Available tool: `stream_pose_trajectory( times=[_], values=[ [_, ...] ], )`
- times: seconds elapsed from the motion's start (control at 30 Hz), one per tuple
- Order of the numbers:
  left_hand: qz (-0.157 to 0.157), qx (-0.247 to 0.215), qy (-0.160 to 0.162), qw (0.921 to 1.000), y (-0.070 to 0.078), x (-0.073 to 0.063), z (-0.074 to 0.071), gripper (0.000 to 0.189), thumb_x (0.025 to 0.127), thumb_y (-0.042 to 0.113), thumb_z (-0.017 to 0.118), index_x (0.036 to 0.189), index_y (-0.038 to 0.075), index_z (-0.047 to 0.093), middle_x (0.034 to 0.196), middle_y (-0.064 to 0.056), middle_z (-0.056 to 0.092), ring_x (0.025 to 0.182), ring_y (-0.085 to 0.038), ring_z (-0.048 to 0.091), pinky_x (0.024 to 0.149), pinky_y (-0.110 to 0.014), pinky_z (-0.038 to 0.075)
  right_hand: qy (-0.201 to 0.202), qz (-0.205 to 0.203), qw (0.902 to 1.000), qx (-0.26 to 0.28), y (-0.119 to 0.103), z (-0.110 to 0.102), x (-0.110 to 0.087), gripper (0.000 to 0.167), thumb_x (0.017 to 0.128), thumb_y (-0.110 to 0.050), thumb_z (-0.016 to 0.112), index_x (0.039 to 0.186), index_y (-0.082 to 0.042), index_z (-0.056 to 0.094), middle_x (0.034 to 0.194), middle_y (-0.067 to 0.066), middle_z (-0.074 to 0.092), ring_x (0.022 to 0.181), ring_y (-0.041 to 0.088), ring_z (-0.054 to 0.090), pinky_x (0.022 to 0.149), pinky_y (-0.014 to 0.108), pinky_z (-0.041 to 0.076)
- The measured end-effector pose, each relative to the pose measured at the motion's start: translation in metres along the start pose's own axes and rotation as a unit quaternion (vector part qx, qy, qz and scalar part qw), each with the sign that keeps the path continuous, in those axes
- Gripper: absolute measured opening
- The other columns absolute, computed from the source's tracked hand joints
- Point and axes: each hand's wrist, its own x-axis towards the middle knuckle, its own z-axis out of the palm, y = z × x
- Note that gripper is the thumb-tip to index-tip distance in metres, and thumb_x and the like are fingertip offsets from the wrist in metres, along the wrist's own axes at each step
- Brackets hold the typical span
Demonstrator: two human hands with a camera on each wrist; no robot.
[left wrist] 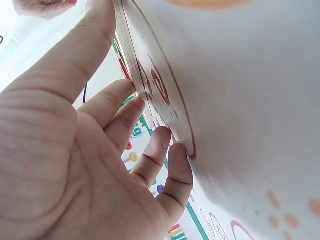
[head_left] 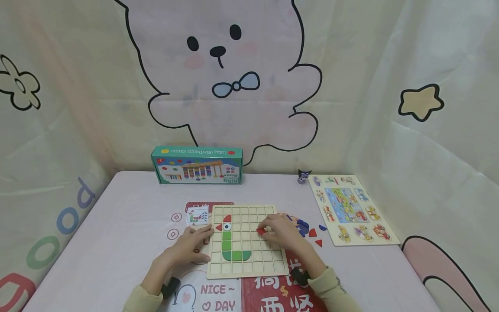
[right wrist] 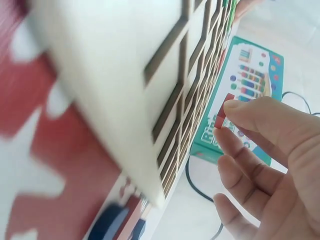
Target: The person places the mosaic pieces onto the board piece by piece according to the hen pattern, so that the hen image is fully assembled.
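A wooden grid board (head_left: 257, 271) lies before me. On its left part are a red rounded piece (head_left: 228, 218), a red triangle (head_left: 219, 227), an eye tile (head_left: 227, 226), green squares (head_left: 226, 245) and dark green rounded pieces (head_left: 247, 255). My left hand (head_left: 191, 247) rests at the board's left edge; its loosely bent fingers (left wrist: 117, 102) touch the rim. Between thumb and forefinger, my right hand (head_left: 282, 232) pinches a small red puzzle piece (right wrist: 225, 111) over the right half of the grid. The piece's full outline is partly covered by the fingers.
A pattern card (head_left: 197, 215) lies at the board's upper left. Loose red pieces (head_left: 313, 233) and blue pieces (head_left: 302, 227) lie to the right. Farther back are a green game box (head_left: 197, 166), a small dark figurine (head_left: 303, 176) and a picture puzzle board (head_left: 347, 206).
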Motion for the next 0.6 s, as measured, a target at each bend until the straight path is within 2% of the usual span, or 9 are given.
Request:
stream_pose_trajectory(
  times=[0.43, 0.6],
  values=[
    [-0.004, 0.002, 0.003, 1.0, 0.001, 0.0, 0.0, 0.078, 0.068, 0.039, 0.078, 0.138, 0.022, 0.046, 0.148, 0.006, 0.035, 0.096, -0.014, 0.033, 0.072, -0.031, 0.036, -0.019, -0.023, 0.9995, -0.01, -0.021, 0.004, 0.009, 0.017, 0.08, -0.027, 0.071, 0.096, -0.021, 0.072, 0.091, -0.008, 0.065, 0.088, 0.01, 0.057, 0.086, 0.04, 0.039],
    [0.0, 0.007, 0.001, 1.0, 0.001, 0.0, 0.0, 0.079, 0.068, 0.039, 0.078, 0.138, 0.022, 0.046, 0.148, 0.005, 0.035, 0.098, -0.015, 0.033, 0.073, -0.031, 0.036, -0.013, -0.045, 0.9988, -0.012, -0.028, 0.006, 0.012, 0.015, 0.08, -0.026, 0.071, 0.094, -0.021, 0.073, 0.088, -0.008, 0.066, 0.083, 0.008, 0.057, 0.081, 0.038, 0.039]
  ],
)
